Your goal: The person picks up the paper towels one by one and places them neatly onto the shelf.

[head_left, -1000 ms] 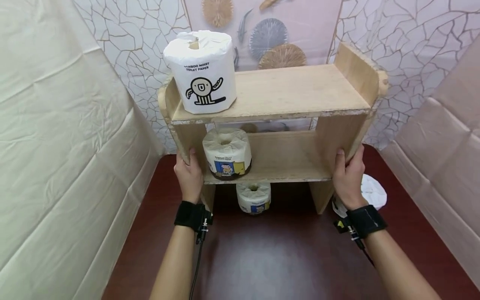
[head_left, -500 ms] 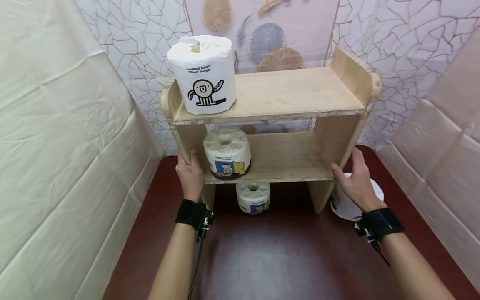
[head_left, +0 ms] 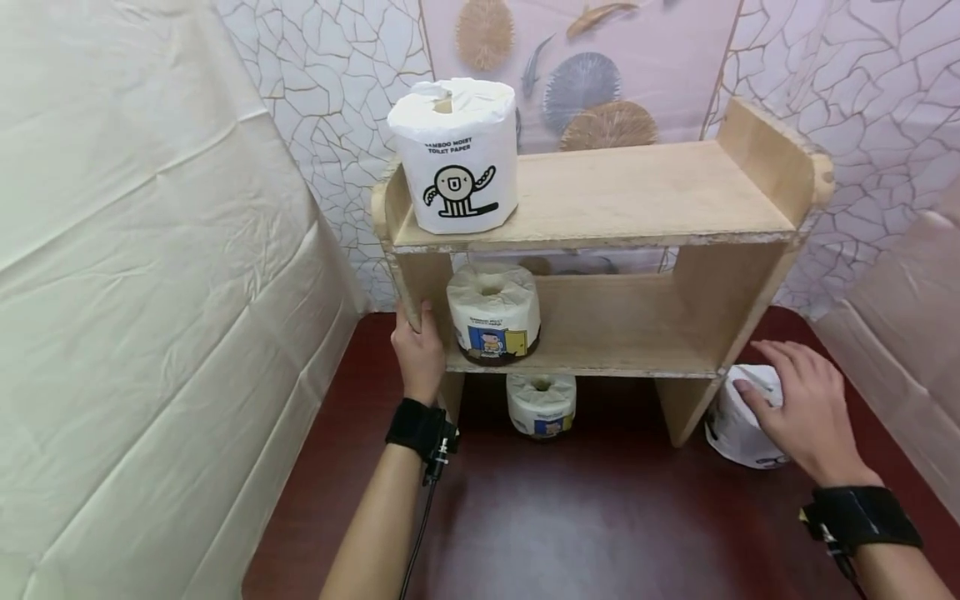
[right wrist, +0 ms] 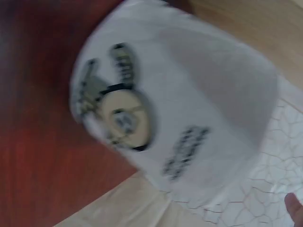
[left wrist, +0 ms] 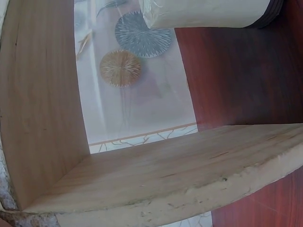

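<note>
My left hand (head_left: 422, 354) grips the left side board of a two-tier wooden shelf (head_left: 630, 187), thumb on the inner face; the board also fills the lower left wrist view. My right hand (head_left: 810, 412), fingers spread and loosely bent, hovers at a white wrapped toilet roll (head_left: 738, 429) standing right of the shelf, partly covering it. In the right wrist view that roll's printed cartoon (right wrist: 125, 118) shows large, with one fingertip (right wrist: 294, 208) at the corner. Another toilet roll (head_left: 457, 158) stands on the top tier, at its left end.
A toilet roll with a blue and yellow picture (head_left: 492, 308) stands on the middle tier; a similar roll (head_left: 542, 407) sits underneath on the dark red table (head_left: 555, 517). Pale cloth walls (head_left: 150, 333) close in both sides, with a patterned backdrop (head_left: 330, 92) behind.
My right hand has let go of the shelf's right side board and moved right and down to the toilet roll. My left hand keeps its grip. The head view has shifted slightly.
</note>
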Tool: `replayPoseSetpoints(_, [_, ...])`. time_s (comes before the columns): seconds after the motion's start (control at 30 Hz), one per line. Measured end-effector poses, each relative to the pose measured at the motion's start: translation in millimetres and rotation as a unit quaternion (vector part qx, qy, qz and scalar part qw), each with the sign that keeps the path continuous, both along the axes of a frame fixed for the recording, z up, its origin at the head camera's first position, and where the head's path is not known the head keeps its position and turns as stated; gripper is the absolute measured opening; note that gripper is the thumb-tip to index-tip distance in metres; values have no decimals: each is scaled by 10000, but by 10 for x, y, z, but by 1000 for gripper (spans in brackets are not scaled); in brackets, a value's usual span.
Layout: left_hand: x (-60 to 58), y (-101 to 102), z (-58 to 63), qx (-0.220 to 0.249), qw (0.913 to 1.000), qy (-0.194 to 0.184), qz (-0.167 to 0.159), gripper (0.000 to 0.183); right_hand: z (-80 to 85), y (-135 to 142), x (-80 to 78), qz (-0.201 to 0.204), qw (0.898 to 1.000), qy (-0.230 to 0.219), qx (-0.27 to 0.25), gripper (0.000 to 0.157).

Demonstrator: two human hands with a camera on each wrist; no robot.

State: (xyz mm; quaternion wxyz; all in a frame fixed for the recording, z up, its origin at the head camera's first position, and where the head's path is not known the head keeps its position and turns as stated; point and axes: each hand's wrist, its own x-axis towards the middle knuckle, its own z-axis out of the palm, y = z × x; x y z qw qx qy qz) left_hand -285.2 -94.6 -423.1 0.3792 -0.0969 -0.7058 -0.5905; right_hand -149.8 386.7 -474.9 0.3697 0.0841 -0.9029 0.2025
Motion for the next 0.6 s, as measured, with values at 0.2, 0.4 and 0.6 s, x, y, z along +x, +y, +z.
replayPoseSetpoints(0.2, [26, 23, -18, -39, 9999, 88, -120, 37, -233, 191, 179, -233, 9958, -688, 556, 62])
replayPoseSetpoints(0.4, [40, 29, -68, -53, 9995, 108, -279, 38, -454, 340, 363, -301, 9936, -871, 649, 70])
replayPoseSetpoints(0.6, [0, 14, -35, 105, 9997, 203, -113, 33, -524, 400, 333, -77, 9960, -862, 204, 75])
